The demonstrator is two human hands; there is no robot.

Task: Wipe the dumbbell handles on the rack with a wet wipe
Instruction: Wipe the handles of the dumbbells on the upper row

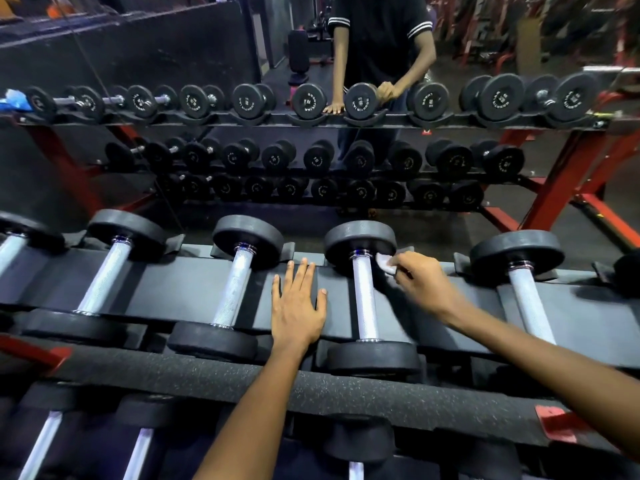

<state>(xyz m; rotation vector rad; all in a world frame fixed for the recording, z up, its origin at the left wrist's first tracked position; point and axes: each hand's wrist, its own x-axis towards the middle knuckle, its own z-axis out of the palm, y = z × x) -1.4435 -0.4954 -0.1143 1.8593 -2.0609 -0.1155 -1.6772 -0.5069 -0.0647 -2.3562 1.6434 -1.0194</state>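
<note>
Single head-worn wide-angle view, looking forward and down, close over the dumbbell rack (194,282)

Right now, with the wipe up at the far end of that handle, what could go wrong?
The right hand pinches only a small folded wet wipe beside the handle, so a stroke might cover one side only. The fingers sit close under the far weight head and could get knocked. The left hand rests flat on the rack shelf, steadying nothing.
</note>
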